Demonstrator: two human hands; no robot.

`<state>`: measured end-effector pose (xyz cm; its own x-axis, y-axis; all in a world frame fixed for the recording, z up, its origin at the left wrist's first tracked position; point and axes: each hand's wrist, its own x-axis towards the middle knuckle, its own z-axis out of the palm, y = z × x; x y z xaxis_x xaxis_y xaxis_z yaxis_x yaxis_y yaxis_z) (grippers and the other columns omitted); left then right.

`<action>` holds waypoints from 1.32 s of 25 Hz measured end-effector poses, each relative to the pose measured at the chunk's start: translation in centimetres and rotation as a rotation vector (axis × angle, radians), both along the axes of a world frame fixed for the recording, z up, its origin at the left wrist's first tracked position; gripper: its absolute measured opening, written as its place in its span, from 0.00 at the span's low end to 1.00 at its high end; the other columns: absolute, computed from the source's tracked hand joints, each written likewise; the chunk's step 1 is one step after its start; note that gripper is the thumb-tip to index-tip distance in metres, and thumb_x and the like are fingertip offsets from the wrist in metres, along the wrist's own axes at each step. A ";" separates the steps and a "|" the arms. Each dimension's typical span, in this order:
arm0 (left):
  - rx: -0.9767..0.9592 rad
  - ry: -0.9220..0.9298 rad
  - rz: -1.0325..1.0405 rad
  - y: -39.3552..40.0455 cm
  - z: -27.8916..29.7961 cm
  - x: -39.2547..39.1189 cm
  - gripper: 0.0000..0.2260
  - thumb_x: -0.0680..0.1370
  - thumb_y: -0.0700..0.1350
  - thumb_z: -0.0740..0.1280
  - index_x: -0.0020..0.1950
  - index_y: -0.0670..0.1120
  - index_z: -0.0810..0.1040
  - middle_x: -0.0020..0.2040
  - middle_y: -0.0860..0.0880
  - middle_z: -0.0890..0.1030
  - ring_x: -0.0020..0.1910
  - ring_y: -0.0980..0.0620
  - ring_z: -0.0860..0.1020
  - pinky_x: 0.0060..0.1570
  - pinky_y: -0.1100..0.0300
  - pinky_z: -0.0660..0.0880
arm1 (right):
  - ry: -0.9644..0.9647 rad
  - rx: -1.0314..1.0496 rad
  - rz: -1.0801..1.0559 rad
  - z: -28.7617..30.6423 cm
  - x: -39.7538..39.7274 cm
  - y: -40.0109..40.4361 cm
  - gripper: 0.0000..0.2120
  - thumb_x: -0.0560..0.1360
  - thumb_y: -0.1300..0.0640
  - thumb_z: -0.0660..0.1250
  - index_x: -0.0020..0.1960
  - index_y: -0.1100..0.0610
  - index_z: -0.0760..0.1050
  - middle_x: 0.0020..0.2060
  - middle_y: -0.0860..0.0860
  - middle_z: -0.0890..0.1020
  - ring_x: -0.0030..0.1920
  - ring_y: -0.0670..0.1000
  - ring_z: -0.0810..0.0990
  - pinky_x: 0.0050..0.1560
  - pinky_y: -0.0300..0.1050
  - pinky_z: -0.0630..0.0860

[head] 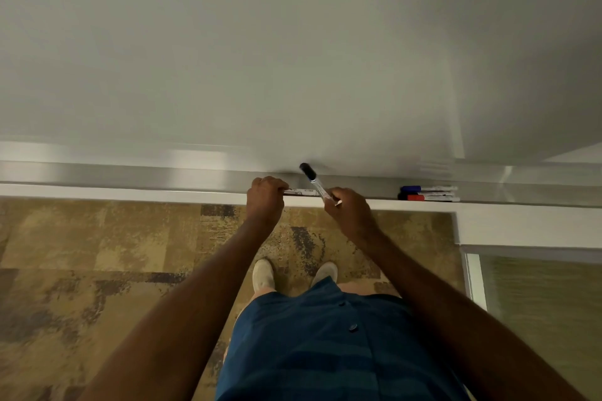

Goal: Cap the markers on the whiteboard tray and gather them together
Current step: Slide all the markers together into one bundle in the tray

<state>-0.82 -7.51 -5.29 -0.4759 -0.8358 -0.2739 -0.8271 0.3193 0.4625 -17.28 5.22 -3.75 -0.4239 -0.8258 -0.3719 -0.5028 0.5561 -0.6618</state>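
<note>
My right hand (347, 210) grips a white marker with a black cap (313, 180), tilted up and to the left above the whiteboard tray (130, 194). My left hand (264, 200) curls its fingers round the end of another white marker (301, 192) that lies flat in the tray between both hands. Further right in the tray lie a blue-capped marker (428, 188), a red-capped marker (433, 198) and a dark-capped one, bunched together side by side.
The whiteboard (293, 58) fills the upper view. Below the tray is a patterned brown carpet (97, 254), with my two shoes and blue shorts. A white frame and a glass panel (537, 296) stand at the lower right.
</note>
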 end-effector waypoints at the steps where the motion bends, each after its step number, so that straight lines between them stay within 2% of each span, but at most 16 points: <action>1: 0.011 0.013 0.016 0.0 -0.1 0.1 0.13 0.81 0.36 0.63 0.58 0.44 0.85 0.56 0.45 0.85 0.56 0.44 0.77 0.57 0.49 0.76 | 0.129 0.006 0.069 -0.1 -0.7 -0.5 0.13 0.81 0.53 0.66 0.63 0.56 0.79 0.51 0.52 0.82 0.46 0.50 0.80 0.40 0.39 0.74; 5: 0.055 0.109 0.095 -0.1 -0.2 0.5 0.10 0.80 0.35 0.65 0.56 0.41 0.85 0.54 0.42 0.85 0.53 0.45 0.79 0.55 0.49 0.79 | 0.514 0.076 0.229 -0.3 -1.5 -2.4 0.12 0.80 0.49 0.66 0.61 0.53 0.79 0.55 0.52 0.80 0.53 0.54 0.79 0.46 0.49 0.78; 9: 0.092 0.176 0.188 -0.3 -0.2 1.0 0.05 0.79 0.36 0.67 0.51 0.42 0.81 0.49 0.44 0.82 0.48 0.47 0.78 0.47 0.50 0.79 | 0.665 0.139 0.272 -0.8 -0.7 -3.3 0.12 0.80 0.52 0.67 0.63 0.52 0.77 0.59 0.52 0.80 0.57 0.56 0.79 0.48 0.50 0.78; 12: 0.122 0.208 0.223 -0.2 -0.3 1.2 0.07 0.79 0.36 0.67 0.56 0.43 0.76 0.52 0.45 0.80 0.51 0.45 0.77 0.48 0.48 0.80 | 0.635 0.088 0.259 -1.0 0.0 -3.3 0.15 0.80 0.59 0.65 0.67 0.52 0.75 0.61 0.53 0.80 0.56 0.57 0.80 0.48 0.51 0.80; 16: 0.109 0.211 0.208 -0.3 -0.6 1.4 0.13 0.79 0.36 0.67 0.62 0.44 0.76 0.59 0.44 0.78 0.57 0.46 0.76 0.55 0.51 0.79 | 0.481 -0.010 0.244 -1.1 1.0 -3.0 0.18 0.80 0.64 0.63 0.69 0.55 0.75 0.64 0.56 0.79 0.59 0.57 0.80 0.54 0.52 0.82; 20: 0.100 0.175 0.151 -0.3 -0.5 1.5 0.17 0.78 0.35 0.67 0.67 0.44 0.76 0.63 0.42 0.76 0.61 0.44 0.75 0.60 0.51 0.77 | 0.337 -0.042 0.274 -1.3 1.4 -3.2 0.18 0.81 0.65 0.62 0.69 0.57 0.77 0.67 0.58 0.78 0.64 0.58 0.77 0.62 0.52 0.79; 24: 0.074 0.160 0.116 -0.2 0.0 1.6 0.19 0.78 0.35 0.66 0.68 0.43 0.76 0.65 0.41 0.74 0.62 0.42 0.74 0.61 0.48 0.78 | 0.320 -0.039 0.293 -1.3 0.8 -3.3 0.21 0.80 0.70 0.60 0.69 0.57 0.78 0.69 0.57 0.76 0.68 0.57 0.74 0.68 0.53 0.75; 28: -0.026 0.094 0.021 0.6 0.4 1.4 0.14 0.80 0.37 0.66 0.65 0.43 0.78 0.66 0.41 0.73 0.62 0.42 0.73 0.57 0.49 0.79 | 0.302 -0.055 0.265 -1.0 0.1 -3.1 0.20 0.81 0.67 0.59 0.70 0.58 0.74 0.66 0.58 0.79 0.65 0.58 0.77 0.64 0.52 0.76; 33: -0.108 -0.020 -0.123 0.9 0.3 1.6 0.13 0.80 0.38 0.67 0.64 0.45 0.80 0.64 0.43 0.74 0.62 0.44 0.73 0.53 0.52 0.81 | 0.397 0.003 0.262 -0.9 -2.4 -1.9 0.16 0.82 0.61 0.61 0.68 0.57 0.77 0.64 0.56 0.80 0.63 0.56 0.77 0.62 0.51 0.78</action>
<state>0.81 -6.58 -4.98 -0.5718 -0.7966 -0.1962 -0.7874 0.4658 0.4038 -19.65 3.32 -4.69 -0.3108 -0.9233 -0.2257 -0.8402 0.3779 -0.3890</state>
